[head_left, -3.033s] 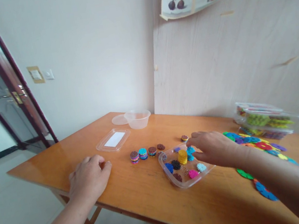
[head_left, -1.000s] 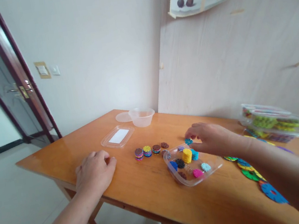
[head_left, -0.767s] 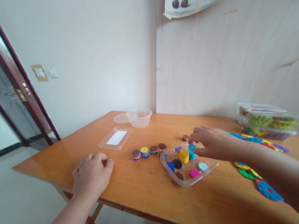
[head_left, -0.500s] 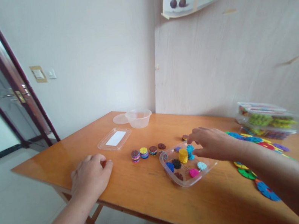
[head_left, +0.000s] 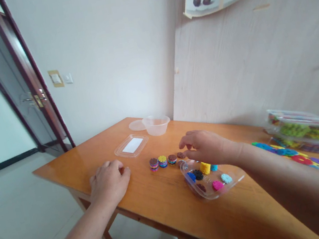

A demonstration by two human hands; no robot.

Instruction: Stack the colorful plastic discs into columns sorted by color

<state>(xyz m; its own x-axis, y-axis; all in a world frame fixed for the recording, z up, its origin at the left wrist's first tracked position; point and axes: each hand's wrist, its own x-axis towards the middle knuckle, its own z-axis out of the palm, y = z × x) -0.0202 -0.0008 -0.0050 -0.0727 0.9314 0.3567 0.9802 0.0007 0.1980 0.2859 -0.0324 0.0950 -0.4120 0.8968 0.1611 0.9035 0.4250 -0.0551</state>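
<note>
My left hand (head_left: 111, 184) rests on the table near its front edge, fingers loosely bent, thumb apart, nothing in it. Above the far side of a clear plastic tray (head_left: 212, 196) hovers my right hand (head_left: 208, 146); a gap shows between its thumb and fingers. Just beyond its thumb lies a brown notched disc (head_left: 180, 155). Left of that stand three short stacks: a brown-topped stack (head_left: 172, 159), a yellow-topped stack (head_left: 162, 161) and another brown-topped stack (head_left: 154, 164). Inside the tray are a yellow stack (head_left: 205, 168), a pink disc (head_left: 218, 185), a black disc (head_left: 198, 174) and several others.
Behind the stacks lie a clear lid (head_left: 119, 152) with a white label, a clear bowl (head_left: 157, 126) and a round lid (head_left: 136, 125). Large coloured discs (head_left: 302, 159) spread at the right, before clear boxes (head_left: 305, 130) of bright pieces. The wall closes off the table's back.
My right hand has moved left, from over the tray's blue pieces toward the loose brown disc. My left hand stays on the table. The whole view has shifted slightly.
</note>
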